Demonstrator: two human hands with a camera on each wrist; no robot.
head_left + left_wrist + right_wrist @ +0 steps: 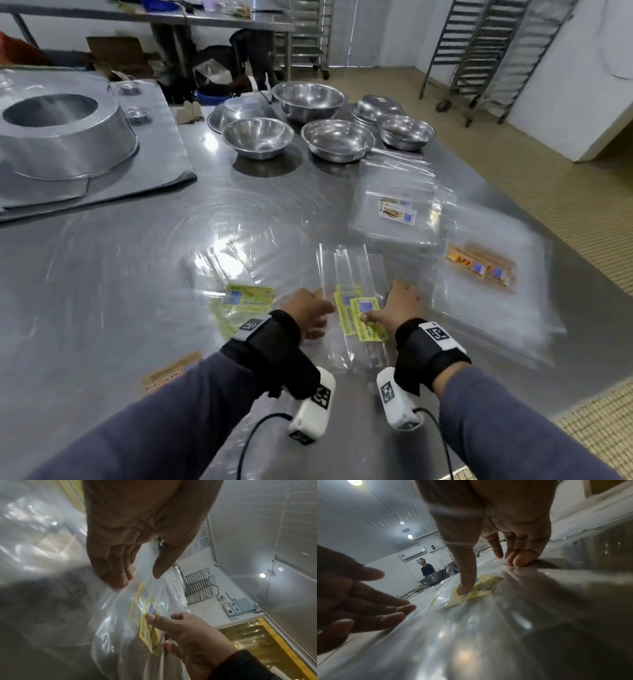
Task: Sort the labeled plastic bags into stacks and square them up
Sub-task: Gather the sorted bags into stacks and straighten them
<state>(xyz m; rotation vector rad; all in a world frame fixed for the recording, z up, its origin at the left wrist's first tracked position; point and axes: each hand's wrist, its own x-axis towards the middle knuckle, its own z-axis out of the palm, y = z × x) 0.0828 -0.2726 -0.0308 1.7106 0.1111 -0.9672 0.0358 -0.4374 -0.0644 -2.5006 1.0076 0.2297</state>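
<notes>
The bags with yellow labels (356,308) are clear, long and narrow, lying as a small stack on the steel table (120,260) right in front of the person; their labels do not lie exactly one over the other. To the right is a wide pile of bags with orange labels (479,267), and behind it a pile with white labels (397,212). One more bag with a yellow label (246,298) lies alone at the left. Steel bowls (337,140) stand at the far side, and the middle of the table has free room.

The left hand (308,317) is at the left edge of the stack, fingers straight and relaxed, holding nothing. The right hand (399,306) lies at the right edge, also flat, its thumb (465,586) pressing on the top label.
</notes>
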